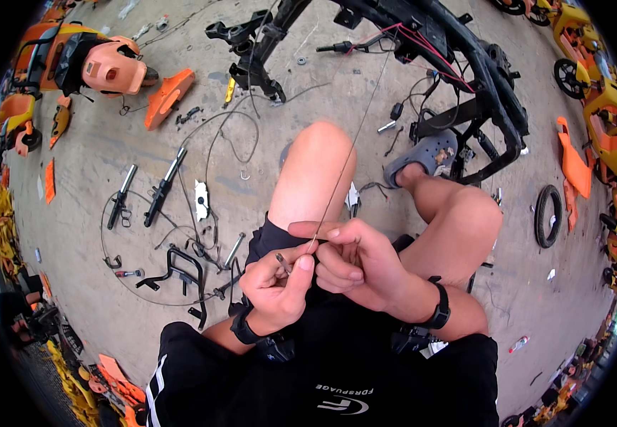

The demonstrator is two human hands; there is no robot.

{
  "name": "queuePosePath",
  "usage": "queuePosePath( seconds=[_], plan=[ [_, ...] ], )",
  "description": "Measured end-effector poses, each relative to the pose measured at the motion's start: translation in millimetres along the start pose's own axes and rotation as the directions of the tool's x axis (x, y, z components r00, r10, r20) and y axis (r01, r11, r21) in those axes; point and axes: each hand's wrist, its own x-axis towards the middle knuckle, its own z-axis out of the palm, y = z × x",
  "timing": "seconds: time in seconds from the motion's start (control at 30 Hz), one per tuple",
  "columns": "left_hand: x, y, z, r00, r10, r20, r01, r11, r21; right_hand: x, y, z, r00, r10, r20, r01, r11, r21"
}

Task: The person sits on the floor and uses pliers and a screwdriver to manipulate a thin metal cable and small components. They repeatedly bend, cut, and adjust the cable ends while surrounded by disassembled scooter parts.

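Above my lap, both hands meet at the end of a thin cable (352,146). It runs taut from my fingers up toward the black scooter frame (490,85). My left hand (276,288) pinches the cable's end between thumb and forefinger. A short dark rod-like piece (283,263) also sticks out of its curled fingers; its kind is unclear. My right hand (362,267) grips the cable just beside it, thumb against forefinger, other fingers curled in. The fingertips nearly touch.
On the floor at left lie two fork tubes (165,186), looped cables, and a bent black bracket (179,274). An orange panel (170,97) lies farther back. At right are a black tyre (548,216) and an orange fender (573,160). Orange-yellow scooters (584,71) line the sides.
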Motion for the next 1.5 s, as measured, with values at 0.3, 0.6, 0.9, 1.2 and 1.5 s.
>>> queuePosePath(
  seconds=[0.3, 0.6, 0.9, 1.2, 1.5],
  plan=[
    [2, 2, 5, 0.999, -0.024, -0.024, 0.02, 0.987, -0.159, 9, -3, -2, 0.989, -0.144, 0.025, 0.144, 0.989, 0.023],
    [1, 5, 6, 1.0, -0.025, -0.012, 0.023, 0.985, -0.174, 9, 4, -3, 0.997, -0.078, -0.009, 0.078, 0.996, -0.031],
    [2, 7, 6, 0.998, -0.059, 0.014, 0.061, 0.974, -0.218, 7, 2, -1, 0.997, -0.073, -0.014, 0.072, 0.995, -0.068],
    [2, 5, 4, 0.999, -0.04, -0.005, 0.037, 0.961, -0.275, 7, 7, -2, 0.989, -0.118, -0.086, 0.102, 0.98, -0.17],
    [3, 8, 3, 0.999, -0.027, -0.017, 0.022, 0.966, -0.258, 9, 19, -2, 0.786, -0.617, -0.049, 0.428, 0.599, -0.676]
  ],
)
